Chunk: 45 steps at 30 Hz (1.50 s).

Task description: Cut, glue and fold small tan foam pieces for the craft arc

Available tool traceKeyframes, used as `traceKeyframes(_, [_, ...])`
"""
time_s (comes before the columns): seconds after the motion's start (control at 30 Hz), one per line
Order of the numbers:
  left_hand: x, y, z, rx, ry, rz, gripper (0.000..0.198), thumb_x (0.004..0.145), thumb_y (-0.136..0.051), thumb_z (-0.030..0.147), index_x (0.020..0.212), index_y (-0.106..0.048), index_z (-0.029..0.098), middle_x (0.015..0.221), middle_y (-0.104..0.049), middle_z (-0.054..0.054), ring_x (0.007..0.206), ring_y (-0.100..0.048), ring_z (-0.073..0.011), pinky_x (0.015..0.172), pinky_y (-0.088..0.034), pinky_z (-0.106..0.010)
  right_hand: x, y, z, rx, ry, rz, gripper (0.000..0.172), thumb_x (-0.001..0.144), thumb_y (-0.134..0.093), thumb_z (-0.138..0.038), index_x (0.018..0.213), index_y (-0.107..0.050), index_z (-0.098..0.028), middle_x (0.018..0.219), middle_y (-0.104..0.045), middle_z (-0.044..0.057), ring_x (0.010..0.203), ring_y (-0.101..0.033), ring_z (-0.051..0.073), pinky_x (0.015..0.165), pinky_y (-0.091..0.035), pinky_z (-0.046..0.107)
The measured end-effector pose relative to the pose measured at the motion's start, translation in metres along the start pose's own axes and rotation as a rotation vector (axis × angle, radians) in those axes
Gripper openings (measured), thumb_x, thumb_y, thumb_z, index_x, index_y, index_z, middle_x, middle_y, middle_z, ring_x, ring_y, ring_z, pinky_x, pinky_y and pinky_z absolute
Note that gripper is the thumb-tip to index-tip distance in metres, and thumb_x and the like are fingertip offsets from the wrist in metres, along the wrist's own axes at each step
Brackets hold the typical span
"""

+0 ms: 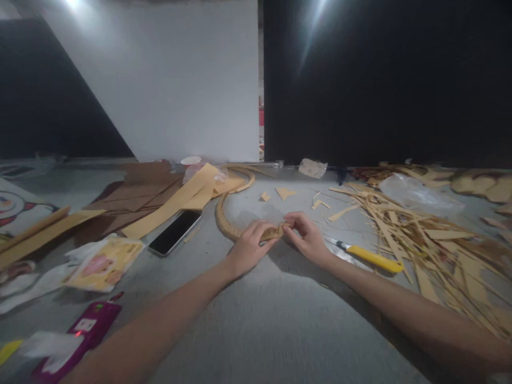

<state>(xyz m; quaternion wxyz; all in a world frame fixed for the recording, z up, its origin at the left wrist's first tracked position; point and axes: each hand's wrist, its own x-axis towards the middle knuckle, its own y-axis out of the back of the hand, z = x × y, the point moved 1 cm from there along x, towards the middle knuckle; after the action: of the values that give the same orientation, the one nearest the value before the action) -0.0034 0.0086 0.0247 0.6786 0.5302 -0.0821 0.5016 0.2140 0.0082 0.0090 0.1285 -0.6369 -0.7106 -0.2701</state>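
Head cam: left hand (252,242) is wrapped over the near end of a tan braid (225,224) on the desk (240,336), right hand (306,237) pinching its tip. Left of the braid: phone (175,233), brown sheets (140,188). Right: scraps (283,193), yellow cutter (374,257), then a messy strip pile (432,234) crowding that side.

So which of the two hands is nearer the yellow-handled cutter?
The right hand, its wrist beside the yellow-handled cutter; the left hand is farther off, holding the woven tan band.
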Motion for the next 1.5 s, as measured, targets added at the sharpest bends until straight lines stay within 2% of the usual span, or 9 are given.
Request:
traceKeyframes(0.23, [-0.002,-0.001,-0.003,0.001,0.023,0.039,0.026,0.104,-0.07,0.028,0.128,-0.059,0.025,0.12,-0.069,-0.008,0.117,-0.067,-0.0251,0.101,-0.056,-0.04,0.002,0.0,-0.005,0.054,-0.062,-0.082,0.029,0.105,-0.063,-0.048,0.125,-0.065,-0.026,0.081,-0.053,-0.002,0.073,-0.055,0.017,0.07,-0.049,0.03])
traceKeyframes(0.43, [-0.001,-0.001,-0.004,-0.01,0.043,0.044,0.025,0.105,-0.069,0.029,0.128,-0.06,0.025,0.12,-0.069,-0.008,0.116,-0.068,-0.0244,0.101,-0.057,-0.04,0.004,0.005,-0.005,0.057,-0.121,0.02,0.03,0.104,-0.065,-0.053,0.112,-0.071,-0.025,0.083,-0.06,0.001,0.073,-0.056,0.018,0.066,-0.047,0.031])
traceKeyframes(0.63, [0.0,0.0,-0.002,-0.015,0.048,0.052,0.024,0.105,-0.069,0.029,0.127,-0.06,0.025,0.119,-0.069,-0.008,0.115,-0.068,-0.0243,0.101,-0.057,-0.041,0.008,0.004,0.001,0.135,-0.255,-0.003,0.043,0.099,-0.068,-0.06,0.123,-0.074,-0.025,0.074,-0.055,-0.003,0.064,-0.05,0.017,0.057,-0.04,0.03])
traceKeyframes(0.77, [0.0,0.0,-0.003,-0.008,0.055,0.058,0.025,0.104,-0.07,0.03,0.127,-0.06,0.025,0.12,-0.068,-0.008,0.116,-0.068,-0.0243,0.101,-0.057,-0.04,0.011,0.004,0.003,0.224,-0.256,0.036,0.039,0.095,-0.074,-0.059,0.11,-0.069,-0.024,0.078,-0.062,-0.002,0.07,-0.058,0.018,0.067,-0.047,0.031])
traceKeyframes(0.87, [0.0,0.0,-0.003,-0.003,0.061,0.057,0.025,0.104,-0.071,0.028,0.126,-0.06,0.025,0.12,-0.068,-0.008,0.117,-0.068,-0.0243,0.101,-0.057,-0.039,0.012,0.004,0.003,0.242,-0.218,0.042,0.036,0.097,-0.073,-0.056,0.115,-0.063,-0.026,0.076,-0.063,-0.003,0.071,-0.061,0.018,0.071,-0.049,0.032])
traceKeyframes(1.03, [0.001,0.0,-0.002,-0.001,0.045,0.074,0.026,0.102,-0.072,0.025,0.126,-0.06,0.025,0.119,-0.069,-0.008,0.116,-0.068,-0.0243,0.101,-0.057,-0.04,0.011,0.005,0.007,0.126,-0.213,0.015,0.038,0.103,-0.061,-0.058,0.118,-0.068,-0.023,0.077,-0.06,-0.001,0.074,-0.059,0.019,0.071,-0.048,0.032])
traceKeyframes(1.27, [0.001,0.0,-0.001,-0.002,0.051,0.067,0.028,0.101,-0.073,0.022,0.126,-0.06,0.025,0.119,-0.069,-0.007,0.115,-0.069,-0.0233,0.101,-0.057,-0.038,0.008,0.002,0.014,0.135,-0.35,-0.029,0.052,0.094,-0.07,-0.062,0.128,-0.068,-0.022,0.076,-0.061,-0.003,0.06,-0.049,0.014,0.053,-0.037,0.027])
traceKeyframes(1.37, [0.001,0.0,-0.001,0.002,0.047,0.061,0.027,0.102,-0.072,0.023,0.126,-0.06,0.025,0.119,-0.069,-0.007,0.115,-0.069,-0.0234,0.101,-0.056,-0.038,0.01,0.002,0.013,0.082,-0.322,-0.007,0.049,0.094,-0.071,-0.063,0.118,-0.077,-0.02,0.077,-0.066,0.001,0.066,-0.057,0.017,0.058,-0.043,0.029])
traceKeyframes(1.5, [0.0,-0.001,-0.003,0.004,0.047,0.061,0.025,0.103,-0.072,0.026,0.125,-0.06,0.024,0.117,-0.069,-0.007,0.113,-0.068,-0.0236,0.098,-0.057,-0.038,0.012,0.005,0.008,-0.084,-0.129,0.063,0.04,0.097,-0.071,-0.06,0.099,-0.085,-0.022,0.097,-0.072,0.009,0.084,-0.065,0.021,0.072,-0.051,0.033])
